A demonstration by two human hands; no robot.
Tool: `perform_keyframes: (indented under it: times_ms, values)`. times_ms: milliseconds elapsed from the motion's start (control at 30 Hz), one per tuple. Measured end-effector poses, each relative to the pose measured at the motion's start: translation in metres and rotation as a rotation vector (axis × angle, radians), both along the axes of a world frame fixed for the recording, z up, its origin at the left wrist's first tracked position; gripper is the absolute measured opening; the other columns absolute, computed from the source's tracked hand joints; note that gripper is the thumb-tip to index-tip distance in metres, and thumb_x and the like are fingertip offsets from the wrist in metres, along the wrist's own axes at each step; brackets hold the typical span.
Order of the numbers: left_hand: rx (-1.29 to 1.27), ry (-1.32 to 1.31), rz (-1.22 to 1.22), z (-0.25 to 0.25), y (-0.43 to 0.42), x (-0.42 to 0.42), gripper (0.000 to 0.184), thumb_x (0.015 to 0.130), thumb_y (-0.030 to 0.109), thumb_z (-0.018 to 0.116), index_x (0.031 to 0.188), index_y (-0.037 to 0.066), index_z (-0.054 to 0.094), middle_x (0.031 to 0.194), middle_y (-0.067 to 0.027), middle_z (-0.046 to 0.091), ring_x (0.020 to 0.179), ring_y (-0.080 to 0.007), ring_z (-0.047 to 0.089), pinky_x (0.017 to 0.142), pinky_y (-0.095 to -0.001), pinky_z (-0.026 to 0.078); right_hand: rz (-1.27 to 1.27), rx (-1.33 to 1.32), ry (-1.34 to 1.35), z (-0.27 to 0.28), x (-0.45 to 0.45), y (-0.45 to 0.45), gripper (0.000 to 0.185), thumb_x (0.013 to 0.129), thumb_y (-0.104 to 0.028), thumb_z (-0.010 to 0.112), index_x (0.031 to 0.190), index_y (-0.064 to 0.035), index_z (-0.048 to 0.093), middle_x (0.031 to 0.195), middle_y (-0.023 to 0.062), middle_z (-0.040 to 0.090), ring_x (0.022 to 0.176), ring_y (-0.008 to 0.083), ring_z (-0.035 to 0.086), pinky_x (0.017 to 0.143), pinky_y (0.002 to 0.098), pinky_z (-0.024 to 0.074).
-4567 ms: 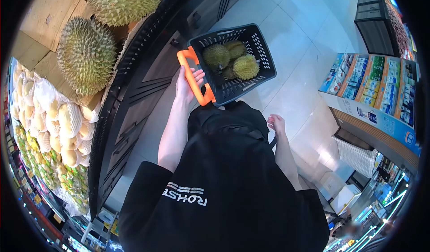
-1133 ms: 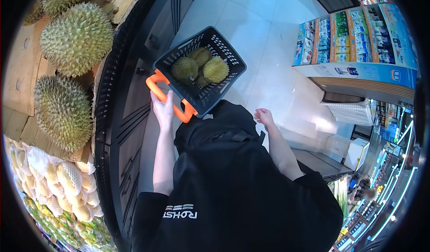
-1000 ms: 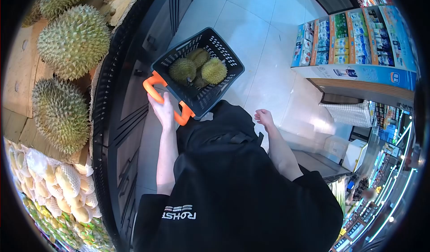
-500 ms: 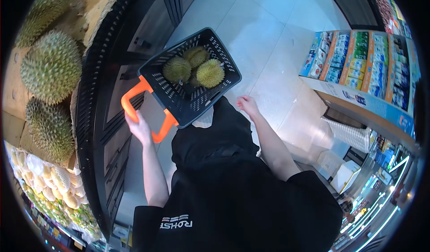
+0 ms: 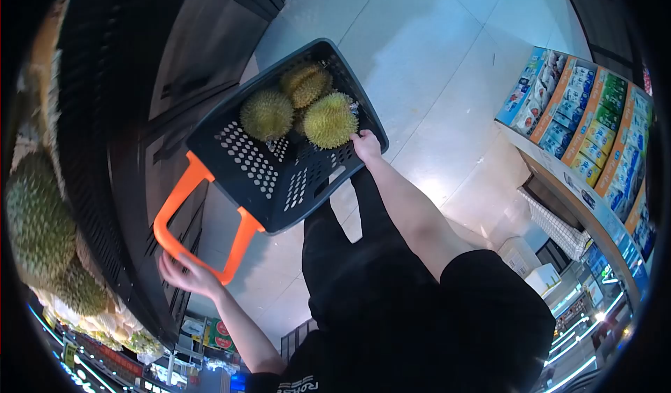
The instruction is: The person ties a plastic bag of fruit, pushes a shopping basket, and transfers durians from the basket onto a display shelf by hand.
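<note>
A black shopping basket point(image 5: 255, 204) with perforated walls is in front of my legs, tilted in view. In its far part lie durians: a bright yellow-green durian point(image 5: 330, 121), a greener durian point(image 5: 267, 115) and a browner durian point(image 5: 306, 85). Its orange handle point(image 5: 166, 219) points to the lower left. Against the handle's end bar, my left hand point(image 5: 189, 276) has its fingers spread, not wrapped round it. My right hand point(image 5: 367, 147) is over the basket's near right rim, fingers bent inward beside the yellow-green durian; their exact contact is partly hidden.
At the left runs a dark display stand point(image 5: 199, 36) bearing a large durian point(image 5: 40, 215) and more fruit. To the right stands a shelf of packaged goods point(image 5: 583, 120). Pale floor tiles point(image 5: 419, 64) stretch beyond the basket. A cardboard box point(image 5: 518, 255) is at the lower right.
My right hand has moved from outside the basket onto its near right rim. The left hand's fingers have loosened on the handle. Basket and handle appear larger, the handle lower and farther left.
</note>
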State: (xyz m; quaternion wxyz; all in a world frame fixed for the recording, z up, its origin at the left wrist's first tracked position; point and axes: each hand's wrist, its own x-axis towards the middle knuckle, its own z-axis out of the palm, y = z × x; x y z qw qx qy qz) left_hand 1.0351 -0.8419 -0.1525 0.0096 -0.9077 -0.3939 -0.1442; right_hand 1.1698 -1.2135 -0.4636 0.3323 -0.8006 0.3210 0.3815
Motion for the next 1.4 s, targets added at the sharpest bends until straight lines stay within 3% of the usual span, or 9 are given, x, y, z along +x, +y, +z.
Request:
perform_keyframes:
  times_ms: [100,233,300,500,600,767,833,967,1400]
  values:
    - [-0.046,-0.181,-0.189,-0.005,-0.039,0.014,0.03,0.097,0.016,0.054,0.122,-0.002,0.056,0.121,-0.0169,0.054,0.113,-0.0292,0.052,0.096,-0.0409,0.043,0.053,-0.063,0.09,-0.034,0.01,0.004,0.059,0.082,-0.038,0.061,0.128,-0.0017,0.053,0.124,0.0254,0.058,0.12,0.0362,0.053,0.102,0.0406,0.0415]
    - [-0.706,-0.025,-0.152,-0.085,-0.123,0.039,0.024,0.095,0.007,0.053,0.117,-0.002,0.058,0.112,-0.0141,0.059,0.106,-0.0251,0.056,0.093,-0.0346,0.044,-0.013,-0.146,0.086,-0.079,0.018,0.013,0.071,0.085,-0.044,0.059,0.136,0.0036,0.043,0.136,0.0262,0.048,0.131,0.0357,0.042,0.11,0.0389,0.0333]
    - [-1.191,-0.037,0.176,-0.16,-0.149,0.041,0.027,0.094,0.01,0.057,0.118,-0.003,0.058,0.113,-0.0125,0.059,0.103,-0.0202,0.057,0.092,-0.0325,0.044,-0.042,-0.176,0.062,-0.102,0.016,0.013,0.076,0.086,-0.049,0.057,0.138,0.0036,0.042,0.138,0.027,0.046,0.131,0.0364,0.042,0.11,0.0393,0.0315]
    - [-1.52,0.025,0.541,-0.345,-0.174,0.062,0.051,0.092,0.032,0.064,0.128,-0.002,0.052,0.115,-0.0096,0.06,0.103,-0.0155,0.056,0.092,-0.0271,0.042,-0.321,-0.141,0.123,-0.132,0.015,0.014,0.086,0.079,-0.056,0.064,0.138,0.0028,0.043,0.137,0.0249,0.049,0.129,0.0348,0.046,0.107,0.0378,0.0342]
    - [-1.566,0.23,0.593,-0.398,-0.172,0.077,0.073,0.086,0.055,0.063,0.135,0.004,0.046,0.122,-0.0071,0.054,0.11,-0.0181,0.052,0.097,-0.0347,0.04,-0.418,-0.086,0.129,-0.153,0.013,0.008,0.088,0.077,-0.056,0.067,0.139,0.001,0.043,0.136,0.0218,0.05,0.127,0.0316,0.047,0.106,0.037,0.0349]
    - [-1.62,0.249,0.723,-0.464,-0.169,0.077,0.069,0.086,0.06,0.059,0.128,0.006,0.05,0.103,-0.0026,0.049,0.097,-0.0134,0.048,0.093,-0.036,0.04,-0.577,0.144,0.069,-0.161,0.011,0.004,0.077,0.078,-0.048,0.069,0.136,-0.0026,0.047,0.132,0.012,0.053,0.119,0.0232,0.05,0.101,0.0355,0.0359]
    - [-1.702,0.274,0.701,-0.465,-0.168,0.084,0.079,0.085,0.062,0.058,0.136,0.003,0.045,0.138,-0.0126,0.048,0.129,-0.0246,0.041,0.106,-0.04,0.033,-0.603,0.165,0.042,-0.155,0.009,0.009,0.074,0.078,-0.047,0.069,0.134,-0.0024,0.048,0.129,0.0109,0.054,0.117,0.0223,0.05,0.1,0.035,0.0366]
    - [-1.718,0.203,0.778,-0.457,-0.173,0.096,0.078,0.087,0.062,0.056,0.138,0.004,0.044,0.139,-0.011,0.048,0.128,-0.0238,0.043,0.105,-0.0391,0.034,-0.702,0.207,0.015,-0.149,0.017,0.013,0.076,0.079,-0.043,0.07,0.131,0.0067,0.046,0.122,0.0149,0.058,0.112,0.0222,0.053,0.097,0.0321,0.0379]
    - [-1.891,0.126,0.948,-0.5,-0.169,0.086,0.066,0.092,0.058,0.041,0.138,0.011,0.046,0.138,-0.0054,0.05,0.126,-0.023,0.046,0.104,-0.0431,0.034,-0.613,0.119,-0.065,-0.194,-0.012,0.001,0.059,0.079,-0.038,0.066,0.118,0.0047,0.054,0.111,0.0147,0.061,0.105,0.0232,0.057,0.094,0.0333,0.0404]
